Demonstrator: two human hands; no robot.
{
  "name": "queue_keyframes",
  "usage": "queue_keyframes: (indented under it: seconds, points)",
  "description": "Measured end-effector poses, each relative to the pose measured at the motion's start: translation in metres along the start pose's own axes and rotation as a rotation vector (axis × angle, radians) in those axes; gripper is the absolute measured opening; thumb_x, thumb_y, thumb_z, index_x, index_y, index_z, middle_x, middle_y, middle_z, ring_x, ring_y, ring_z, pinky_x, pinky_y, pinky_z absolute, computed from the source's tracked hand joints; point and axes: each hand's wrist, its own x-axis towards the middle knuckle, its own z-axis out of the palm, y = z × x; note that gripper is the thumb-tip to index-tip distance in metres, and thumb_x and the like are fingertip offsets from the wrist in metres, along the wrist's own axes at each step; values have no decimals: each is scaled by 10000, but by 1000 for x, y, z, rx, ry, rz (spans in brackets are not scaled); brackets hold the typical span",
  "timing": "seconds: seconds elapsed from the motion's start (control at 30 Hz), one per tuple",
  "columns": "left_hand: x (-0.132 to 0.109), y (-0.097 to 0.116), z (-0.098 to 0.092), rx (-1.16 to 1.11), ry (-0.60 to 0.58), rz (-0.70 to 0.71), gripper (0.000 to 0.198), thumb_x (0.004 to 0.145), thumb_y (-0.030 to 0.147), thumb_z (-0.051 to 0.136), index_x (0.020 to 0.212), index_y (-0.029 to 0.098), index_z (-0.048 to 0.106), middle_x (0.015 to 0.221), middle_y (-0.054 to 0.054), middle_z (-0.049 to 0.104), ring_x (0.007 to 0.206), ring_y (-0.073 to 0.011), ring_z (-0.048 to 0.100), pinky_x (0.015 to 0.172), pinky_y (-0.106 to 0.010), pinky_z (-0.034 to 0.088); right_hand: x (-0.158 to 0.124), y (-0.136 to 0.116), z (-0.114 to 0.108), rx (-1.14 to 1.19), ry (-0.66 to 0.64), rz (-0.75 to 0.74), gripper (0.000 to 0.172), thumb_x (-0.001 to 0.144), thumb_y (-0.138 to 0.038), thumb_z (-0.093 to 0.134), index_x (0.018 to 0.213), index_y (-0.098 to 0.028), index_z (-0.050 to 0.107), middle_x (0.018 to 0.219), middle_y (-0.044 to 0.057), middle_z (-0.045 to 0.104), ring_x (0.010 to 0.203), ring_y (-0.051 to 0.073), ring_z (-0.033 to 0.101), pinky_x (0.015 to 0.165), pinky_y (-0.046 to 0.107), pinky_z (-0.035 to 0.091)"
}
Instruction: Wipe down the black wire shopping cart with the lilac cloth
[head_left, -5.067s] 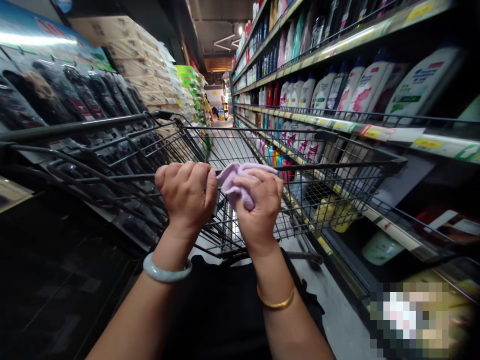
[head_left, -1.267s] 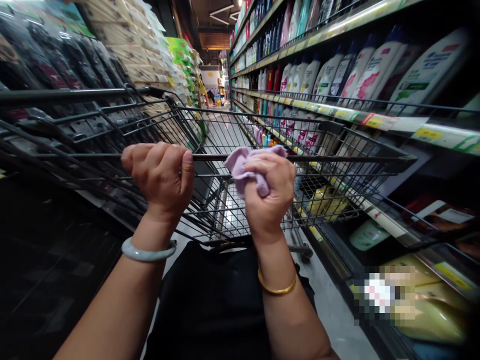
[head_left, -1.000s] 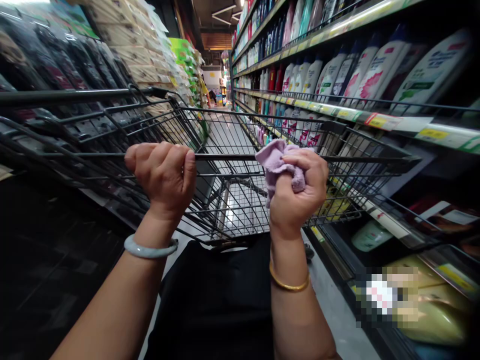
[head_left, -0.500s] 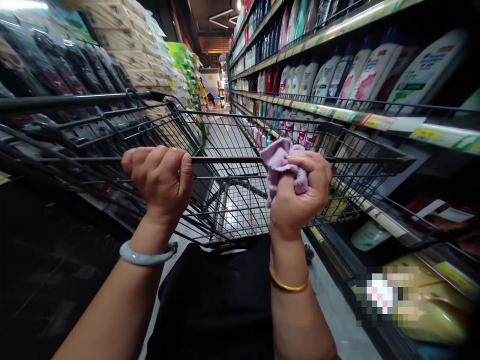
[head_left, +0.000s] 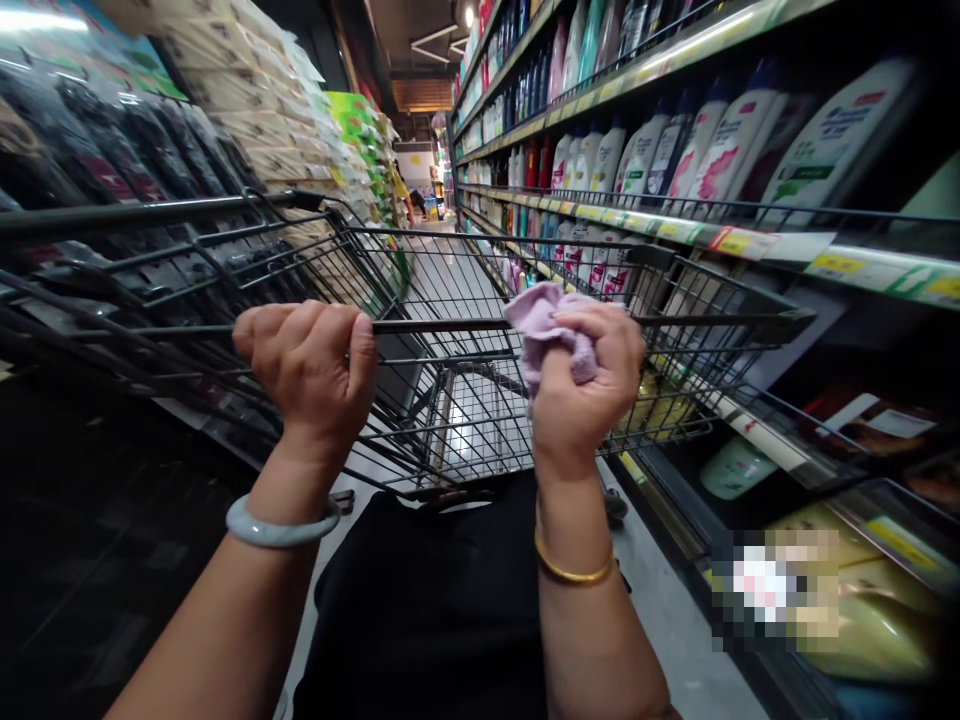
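A dark wire shopping cart (head_left: 480,238) stands right in front of me. My left hand (head_left: 311,360) is closed in a fist around its black crossbar (head_left: 439,326). Further right on the same bar, my right hand (head_left: 589,385) is closed over a crumpled light-purple cloth (head_left: 541,315). The cloth lies against the bar, and part of it is hidden by the fingers. Through the wire of the basket the floor shows.
Shelves with shampoo bottles (head_left: 731,145) run close along the right, edged by a price-label rail (head_left: 675,228). Stacked packages (head_left: 232,90) and dark bagged goods (head_left: 112,150) line the left. Between them a pale floor aisle (head_left: 442,265) leads ahead.
Both hands, the cart and the right-hand shelves appear slightly further left in view. Both hands keep their hold, with the cloth still in the right one.
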Motion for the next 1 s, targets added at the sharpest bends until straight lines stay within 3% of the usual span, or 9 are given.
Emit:
queue_keyframes:
  seconds: [0.13,0.23,0.33,0.47,0.57,0.7,0.77,0.93,1.0]
  points:
    - [5,7,-5,-26,-12,-23,324,1008,472,467,814,299,661,879,-58,716,1013,-288,648,1048,-584,374,-5,-7,4,14,-141,-37,211,861,-78,596,917,-261,685,1002,-12,748,1046,200,710,1022,465,531]
    - [11,23,-8,-66,17,-14,323,1017,462,498,855,287,716,991,-52,754,1077,-285,646,1084,-571,358,0,1,0,39,-40,-16,225,848,-67,605,922,-261,692,1009,-7,741,1057,206,704,1028,477,534]
    - [16,45,-4,-98,-11,107,263,1011,416,538,889,290,734,1031,-29,765,1106,-276,638,1143,-551,308,5,9,-2,37,84,19,207,848,-71,609,905,-253,689,991,-1,723,1029,209,699,1020,483,537]
    - [13,66,13,-89,-120,213,222,1016,397,522,979,292,714,964,-40,741,1028,-282,622,1095,-525,318,1,5,1,18,-20,5,175,871,-94,621,895,-253,688,989,-6,733,1032,204,703,1036,474,523]
    - [7,68,22,-30,-104,205,223,1015,416,512,1001,280,688,895,-61,694,961,-292,587,995,-507,333,0,8,0,16,-50,-21,188,870,-90,605,908,-254,690,999,-6,730,1053,205,701,1043,472,519]
    - [4,64,24,-40,-101,192,227,1018,413,494,986,279,675,886,-62,669,960,-290,563,989,-504,304,7,22,-7,33,123,12,217,856,-64,582,921,-245,682,1000,5,695,1051,207,683,1033,474,529]
    - [4,64,24,-58,-108,177,234,1016,415,493,977,274,676,883,-63,663,962,-291,559,992,-503,293,7,21,-7,57,150,19,220,854,-54,589,918,-243,683,990,4,690,1041,204,681,1038,476,527]
    - [4,65,23,17,-81,196,272,1032,418,472,944,250,668,863,-64,653,934,-279,547,955,-477,302,-5,-1,1,103,-73,-27,200,881,-86,625,935,-262,704,1029,-6,727,1071,199,700,1050,464,524]
    - [4,64,23,21,-94,205,272,1034,425,472,965,249,669,880,-64,659,943,-279,549,955,-474,305,-4,0,-1,83,-63,-39,201,881,-96,630,945,-268,710,1030,-7,727,1073,200,702,1058,473,526]
